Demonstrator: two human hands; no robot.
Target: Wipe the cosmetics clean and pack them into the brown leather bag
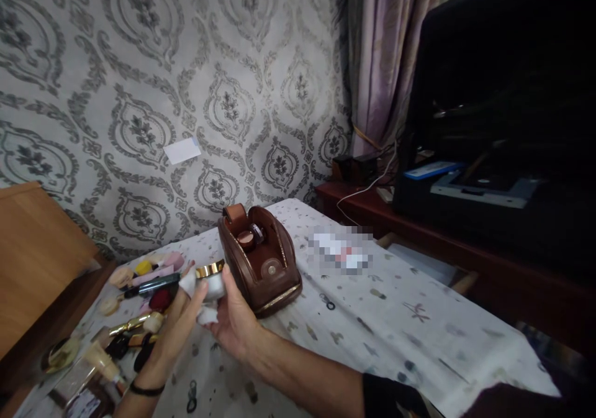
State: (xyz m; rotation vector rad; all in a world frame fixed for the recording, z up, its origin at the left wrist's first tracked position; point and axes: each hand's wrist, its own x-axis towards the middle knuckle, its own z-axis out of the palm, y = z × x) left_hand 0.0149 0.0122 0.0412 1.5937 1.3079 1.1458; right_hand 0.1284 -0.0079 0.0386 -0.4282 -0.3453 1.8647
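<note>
Between my two hands is a cosmetic jar (212, 284) with a shiny gold lid and a pale body. My left hand (182, 309) presses against its left side, with a white tissue (188, 279) by the fingers. My right hand (238, 318) grips the jar from the right, thumb up along the lid. More white tissue shows below the jar. Just beyond my hands stands a brown leather cosmetic bag (274, 294), unzipped and gaping, with small round containers (246, 239) inside.
Left of my hands lie several cosmetics: a dark green tube (158, 283), a gold tube (136, 323), a yellow item (143, 267) and a beige tube (103, 361). A patterned white cloth (386, 337) covers the surface. A dark television (493, 113) stands at right.
</note>
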